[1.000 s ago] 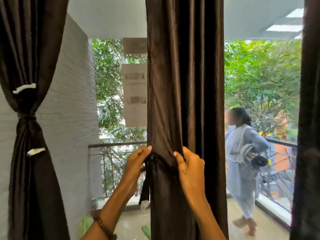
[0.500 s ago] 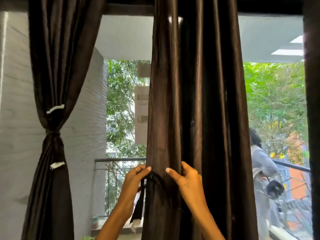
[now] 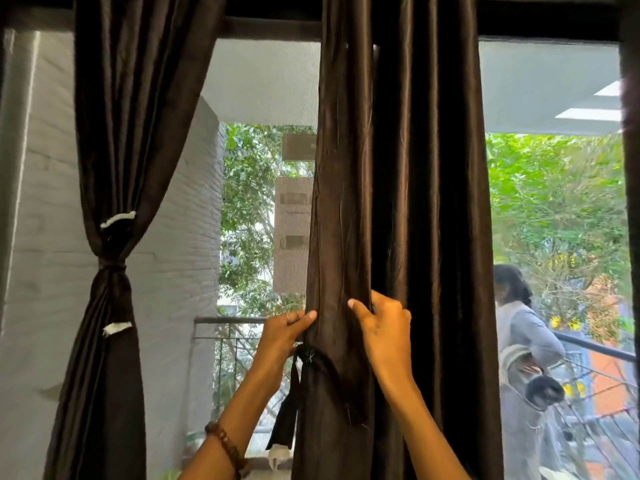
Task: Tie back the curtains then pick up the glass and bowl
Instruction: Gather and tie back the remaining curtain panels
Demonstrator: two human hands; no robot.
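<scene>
We face the tall, dark brown, satin-sheen middle curtain [image 3: 398, 202], which hangs in long folds from the dark top rail [image 3: 270, 26] down past the bottom edge. To its left the matching dark brown left curtain [image 3: 114, 168] is already gathered at the waist by a knotted dark band [image 3: 111, 265], with two small white tags on it, against the grey brick wall [image 3: 180, 237]. Compared with a second ago our view has tilted up: the rail is now in sight and both curtains sit lower.

Outside the glass, a person in pale grey clothes [image 3: 523, 341] stands by the dark metal balcony railing [image 3: 235, 320], further right than before.

Our right hand [image 3: 384, 334] curls its fingers into a fold of the middle curtain and grips it, now a little higher. Our left hand [image 3: 284, 336], with a brown bead bracelet [image 3: 225, 445] at the wrist, pinches the curtain's left edge just above the dark brown fabric tie-back strip [image 3: 289, 410], whose knot sits by the hand and whose loose end dangles to a white tag. The two hands are apart, the gathered cloth between them. The glass and bowl are out of view.
</scene>
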